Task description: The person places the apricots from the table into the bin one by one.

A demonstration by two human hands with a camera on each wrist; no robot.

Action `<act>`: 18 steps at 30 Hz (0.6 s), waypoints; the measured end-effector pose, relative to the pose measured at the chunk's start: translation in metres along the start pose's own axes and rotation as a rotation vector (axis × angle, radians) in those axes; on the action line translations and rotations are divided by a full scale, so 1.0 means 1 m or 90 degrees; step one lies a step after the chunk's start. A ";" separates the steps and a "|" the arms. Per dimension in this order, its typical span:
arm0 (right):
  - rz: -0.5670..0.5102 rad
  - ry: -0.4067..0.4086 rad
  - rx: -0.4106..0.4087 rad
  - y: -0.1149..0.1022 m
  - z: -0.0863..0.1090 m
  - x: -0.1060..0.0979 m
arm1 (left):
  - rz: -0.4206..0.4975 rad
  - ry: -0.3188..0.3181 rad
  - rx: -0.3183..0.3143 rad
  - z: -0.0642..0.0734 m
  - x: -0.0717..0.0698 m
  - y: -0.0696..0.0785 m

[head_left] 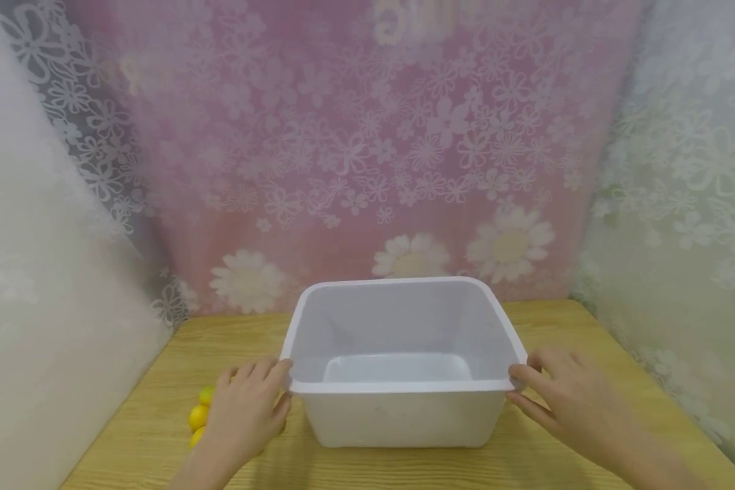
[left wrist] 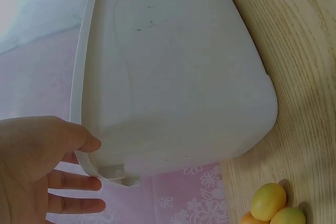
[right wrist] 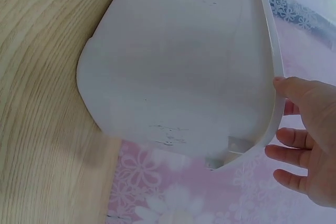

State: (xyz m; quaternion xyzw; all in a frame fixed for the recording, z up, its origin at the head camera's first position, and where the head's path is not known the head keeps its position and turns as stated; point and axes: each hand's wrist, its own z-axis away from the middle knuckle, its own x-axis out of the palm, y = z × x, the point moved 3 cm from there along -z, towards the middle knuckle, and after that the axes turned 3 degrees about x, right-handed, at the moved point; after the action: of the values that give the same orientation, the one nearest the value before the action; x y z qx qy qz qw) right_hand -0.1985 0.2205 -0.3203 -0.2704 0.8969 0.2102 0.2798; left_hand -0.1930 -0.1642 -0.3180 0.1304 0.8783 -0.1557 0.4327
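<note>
A white rectangular plastic tub (head_left: 404, 418) stands on the wooden table in the head view, its inside bare. My left hand (head_left: 245, 408) pinches the rim at the tub's near left corner, thumb below and fingers over the edge. At the near right corner my right hand (head_left: 566, 398) grips the same rim between thumb and forefinger. The left wrist view shows the left thumb (left wrist: 84, 137) against the outer side of the rim. In the right wrist view, the other fingers of the right hand (right wrist: 310, 135) spread beside the rim.
Several small yellow round fruits (head_left: 199, 417), one greenish, lie on the table (head_left: 141, 415) left of the tub, partly behind my left hand. A pink flowered curtain (head_left: 355, 136) hangs behind, with pale sheets on the left and right sides.
</note>
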 end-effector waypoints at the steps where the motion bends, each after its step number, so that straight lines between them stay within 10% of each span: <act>1: -0.002 0.000 -0.001 -0.001 0.000 0.000 | 0.000 0.004 0.001 0.001 -0.001 0.000; 18: -0.044 -0.017 0.011 -0.010 0.004 -0.003 | -0.010 0.084 0.036 0.011 -0.003 -0.003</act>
State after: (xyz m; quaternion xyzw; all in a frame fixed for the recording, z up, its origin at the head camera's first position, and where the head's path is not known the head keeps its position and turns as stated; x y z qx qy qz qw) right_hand -0.1888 0.2158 -0.3236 -0.2959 0.8849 0.1960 0.3016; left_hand -0.1841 -0.1720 -0.3216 0.1458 0.9011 -0.1749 0.3689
